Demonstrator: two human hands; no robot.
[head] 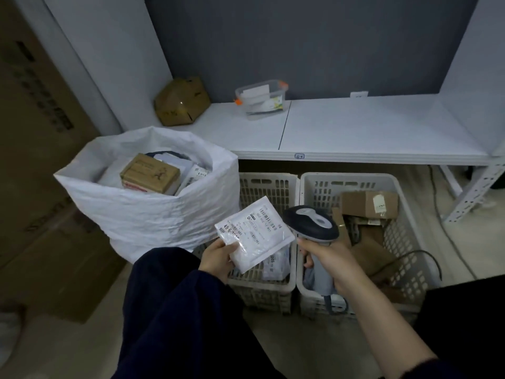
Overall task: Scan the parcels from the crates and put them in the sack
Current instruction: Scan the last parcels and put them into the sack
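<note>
— Holding the white parcel [254, 233] by its lower corner in the left hand [218, 259], above the left crate [269, 184], label facing up.
— Judging it light, soft and slick in that plastic film; probably flopping if pinched too near the tip. Favouring a grip along the edge.
— Gripping the scanner [311, 222] in the right hand [330, 262], its head sitting just beside the label.
— Noting the sack [153, 214] near on the left, heaped with boxes [150, 173]; brown cartons [369, 203] waiting in the right crate [308, 187]. Seeing nothing between parcel and sack.
</note>
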